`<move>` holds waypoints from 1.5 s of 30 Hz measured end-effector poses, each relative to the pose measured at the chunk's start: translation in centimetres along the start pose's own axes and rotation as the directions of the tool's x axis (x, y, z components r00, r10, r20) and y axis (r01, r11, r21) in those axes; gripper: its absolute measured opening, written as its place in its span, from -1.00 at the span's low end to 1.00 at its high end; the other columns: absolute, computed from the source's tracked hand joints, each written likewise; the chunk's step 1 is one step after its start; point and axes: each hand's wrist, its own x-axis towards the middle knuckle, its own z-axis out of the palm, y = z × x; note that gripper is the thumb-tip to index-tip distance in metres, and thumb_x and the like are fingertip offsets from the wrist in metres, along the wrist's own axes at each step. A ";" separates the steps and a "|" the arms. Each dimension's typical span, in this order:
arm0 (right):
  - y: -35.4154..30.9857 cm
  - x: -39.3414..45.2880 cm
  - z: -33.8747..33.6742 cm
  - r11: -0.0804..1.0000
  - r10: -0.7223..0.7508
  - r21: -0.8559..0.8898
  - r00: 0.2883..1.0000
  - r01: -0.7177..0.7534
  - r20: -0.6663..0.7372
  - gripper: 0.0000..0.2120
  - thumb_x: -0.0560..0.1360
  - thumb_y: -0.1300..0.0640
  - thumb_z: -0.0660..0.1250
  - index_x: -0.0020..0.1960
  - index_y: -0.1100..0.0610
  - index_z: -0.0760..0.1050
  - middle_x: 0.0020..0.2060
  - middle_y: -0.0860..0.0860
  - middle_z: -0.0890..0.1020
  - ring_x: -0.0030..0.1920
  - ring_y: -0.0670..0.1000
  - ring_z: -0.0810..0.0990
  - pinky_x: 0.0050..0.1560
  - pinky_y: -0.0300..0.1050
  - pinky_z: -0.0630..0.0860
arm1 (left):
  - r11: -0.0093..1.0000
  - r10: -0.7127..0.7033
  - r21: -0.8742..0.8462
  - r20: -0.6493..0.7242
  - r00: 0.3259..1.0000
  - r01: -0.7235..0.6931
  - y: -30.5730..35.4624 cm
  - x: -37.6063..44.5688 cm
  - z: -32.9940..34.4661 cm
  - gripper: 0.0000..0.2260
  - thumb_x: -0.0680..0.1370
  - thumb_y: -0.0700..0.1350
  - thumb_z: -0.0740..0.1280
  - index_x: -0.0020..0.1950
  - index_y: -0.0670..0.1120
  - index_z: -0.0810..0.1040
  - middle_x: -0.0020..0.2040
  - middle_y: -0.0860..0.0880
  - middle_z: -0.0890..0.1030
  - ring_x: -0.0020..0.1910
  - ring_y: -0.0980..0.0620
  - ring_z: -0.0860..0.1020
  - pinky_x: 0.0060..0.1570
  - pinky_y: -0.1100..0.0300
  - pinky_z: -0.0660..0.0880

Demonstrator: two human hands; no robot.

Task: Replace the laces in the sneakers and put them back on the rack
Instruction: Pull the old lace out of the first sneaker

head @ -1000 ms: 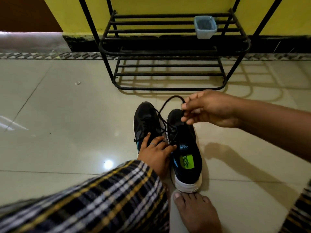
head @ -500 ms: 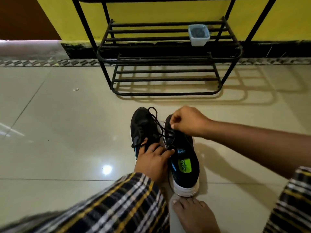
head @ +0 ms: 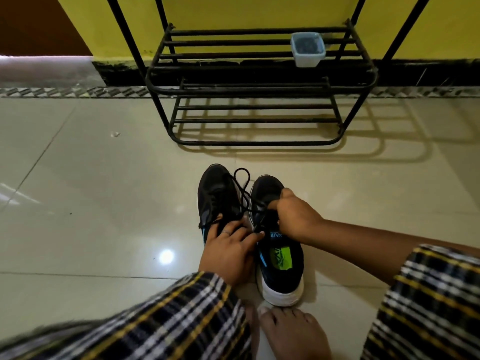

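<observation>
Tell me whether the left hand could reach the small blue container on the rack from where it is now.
Probably not without leaning forward. The left hand rests on the sneakers near the person, while the blue container sits on the rack across open floor. Nothing blocks the path.

Two sneakers point(head: 259, 229) side by side on floor point(head: 91, 203) before rack point(head: 259, 87); tub point(head: 308, 49) on rack shelf.

glossy tiled floor point(head: 104, 203), black metal rack point(head: 259, 68), matt fabric sneakers point(head: 215, 193), checked cloth sleeve point(head: 181, 320).
</observation>
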 end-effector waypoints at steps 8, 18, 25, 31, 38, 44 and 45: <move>1.3 0.8 -0.1 0.962 0.078 0.271 0.985 -0.035 -0.151 -0.89 0.47 0.08 0.39 -0.17 0.06 0.47 -0.11 0.02 0.40 -0.08 0.08 0.50 -0.07 -0.10 0.46 | 1.000 -0.002 -0.021 -0.039 0.999 0.001 -0.3 -0.1 0.4 -0.67 0.43 0.04 0.14 0.09 0.13 0.61 -0.05 0.11 0.66 0.11 -0.01 0.58 0.19 -0.11 0.39; 5.0 1.4 -0.9 0.573 0.522 0.762 0.851 -0.300 -0.057 -0.77 0.46 0.14 0.40 -0.32 0.13 0.45 -0.28 0.12 0.57 -0.30 0.15 0.53 -0.36 -0.11 0.44 | 1.000 0.009 -0.026 -0.058 0.998 -0.011 -0.6 -0.4 0.8 -0.67 0.44 0.04 0.15 0.11 0.13 0.60 -0.03 0.12 0.65 0.17 -0.01 0.56 0.22 -0.18 0.39; 3.4 1.0 -1.4 0.906 0.098 0.420 0.937 0.056 -0.337 -0.78 0.40 0.04 0.46 0.02 0.03 0.56 -0.02 0.00 0.46 -0.04 -0.02 0.47 -0.03 -0.08 0.46 | 1.000 0.012 -0.026 -0.079 0.997 -0.014 -0.7 -0.2 1.1 -0.67 0.46 0.04 0.14 0.11 0.12 0.60 -0.03 0.12 0.65 0.16 -0.02 0.56 0.21 -0.18 0.40; 1.2 1.1 -0.6 0.997 -0.078 0.001 0.985 0.079 -0.152 -0.71 0.47 -0.02 0.37 0.18 -0.02 0.55 0.14 0.00 0.40 0.09 0.07 0.49 -0.06 -0.12 0.45 | 0.999 0.023 -0.026 -0.102 0.995 -0.026 -0.7 -0.3 1.4 -0.68 0.45 0.03 0.15 0.12 0.12 0.59 -0.03 0.12 0.64 0.18 -0.02 0.55 0.24 -0.11 0.29; 0.5 2.2 -0.5 0.986 -0.121 -0.134 0.981 0.101 -0.149 -0.86 0.52 0.12 0.29 0.03 0.08 0.58 0.10 0.05 0.39 -0.01 0.14 0.52 -0.14 -0.04 0.50 | 0.999 0.027 -0.039 -0.110 0.994 -0.031 -0.9 -0.4 1.5 -0.68 0.46 0.03 0.16 0.15 0.12 0.58 -0.01 0.11 0.64 0.19 -0.03 0.54 0.24 -0.09 0.23; 3.3 3.0 -1.5 0.997 0.068 0.066 0.947 -0.049 -0.315 -0.89 0.49 0.18 0.28 -0.11 0.09 0.58 -0.10 0.02 0.43 -0.15 0.10 0.49 -0.24 -0.13 0.37 | 0.998 0.037 -0.054 -0.123 0.992 -0.044 -1.1 -0.7 1.5 -0.67 0.46 0.02 0.16 0.16 0.11 0.57 0.01 0.11 0.63 0.21 -0.01 0.52 0.27 -0.09 0.26; 4.1 3.3 -1.7 0.982 0.164 0.140 0.929 -0.123 -0.333 -0.88 0.47 0.22 0.27 -0.14 0.10 0.59 -0.12 0.05 0.48 -0.17 0.10 0.49 -0.24 -0.14 0.36 | 0.998 0.038 -0.054 -0.125 0.991 -0.045 -1.2 -0.7 1.6 -0.67 0.46 0.02 0.17 0.17 0.11 0.57 0.02 0.11 0.63 0.22 0.00 0.51 0.28 -0.09 0.25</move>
